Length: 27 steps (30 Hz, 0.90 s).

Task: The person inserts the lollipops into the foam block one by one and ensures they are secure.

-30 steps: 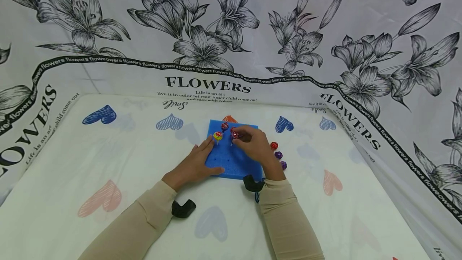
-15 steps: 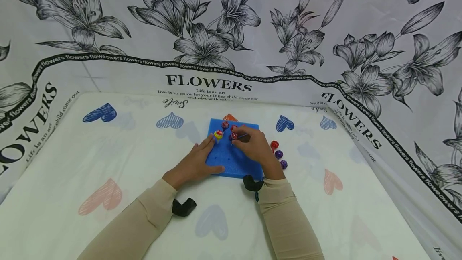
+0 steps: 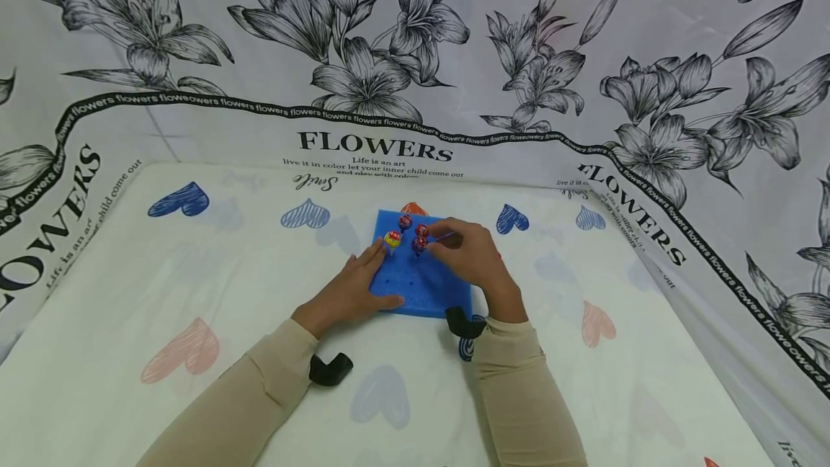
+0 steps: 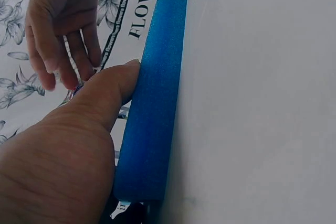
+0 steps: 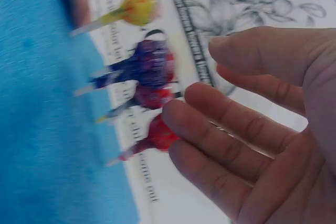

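The blue foam block [image 3: 421, 287] is lying on the table [image 3: 246, 279], with lollipops [image 5: 152, 65] standing in its far part. The left hand [image 3: 346, 292] is resting on its left edge, thumb and fingers wide apart. Over its right side, the right hand [image 3: 476, 254] is hovering, fingers moderately open, holding nothing.

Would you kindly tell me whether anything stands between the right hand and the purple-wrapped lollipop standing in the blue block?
Nothing visible does: in the right wrist view, the space from the right hand to the purple-wrapped lollipop looks free. One red lollipop shows partly behind it.
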Motion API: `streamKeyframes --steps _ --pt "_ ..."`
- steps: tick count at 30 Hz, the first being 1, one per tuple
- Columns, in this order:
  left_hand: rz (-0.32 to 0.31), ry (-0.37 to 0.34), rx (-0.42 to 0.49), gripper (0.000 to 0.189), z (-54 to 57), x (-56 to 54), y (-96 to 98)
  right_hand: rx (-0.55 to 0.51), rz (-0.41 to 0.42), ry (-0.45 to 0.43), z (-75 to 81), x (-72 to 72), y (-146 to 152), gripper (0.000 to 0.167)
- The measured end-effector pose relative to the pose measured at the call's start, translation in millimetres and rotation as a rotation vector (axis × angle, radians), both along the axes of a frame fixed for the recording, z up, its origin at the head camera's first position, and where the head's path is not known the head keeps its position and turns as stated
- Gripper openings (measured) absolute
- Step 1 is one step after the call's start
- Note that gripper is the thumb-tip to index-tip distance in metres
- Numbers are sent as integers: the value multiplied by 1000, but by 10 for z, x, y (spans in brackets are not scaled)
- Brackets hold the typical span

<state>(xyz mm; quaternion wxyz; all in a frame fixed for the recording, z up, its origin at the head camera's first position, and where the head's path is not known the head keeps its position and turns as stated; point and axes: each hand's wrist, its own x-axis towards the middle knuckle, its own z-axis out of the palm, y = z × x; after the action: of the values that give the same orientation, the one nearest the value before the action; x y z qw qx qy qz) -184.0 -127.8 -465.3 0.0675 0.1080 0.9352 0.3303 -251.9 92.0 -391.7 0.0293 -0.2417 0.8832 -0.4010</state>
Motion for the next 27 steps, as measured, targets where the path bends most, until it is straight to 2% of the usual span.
streamKeyframes --steps 8,14,20,27 --pt "-1 -6 3 103 10 -2 2 -3 20 -22 308 146 141 29" --pt "3 -12 4 103 7 2 8 -48 60 16 485 257 287 31" --pt "2 -9 -2 104 6 4 12 -73 56 106 602 321 454 34" --pt "7 -22 9 105 0 3 4 -149 40 146 647 320 661 31"
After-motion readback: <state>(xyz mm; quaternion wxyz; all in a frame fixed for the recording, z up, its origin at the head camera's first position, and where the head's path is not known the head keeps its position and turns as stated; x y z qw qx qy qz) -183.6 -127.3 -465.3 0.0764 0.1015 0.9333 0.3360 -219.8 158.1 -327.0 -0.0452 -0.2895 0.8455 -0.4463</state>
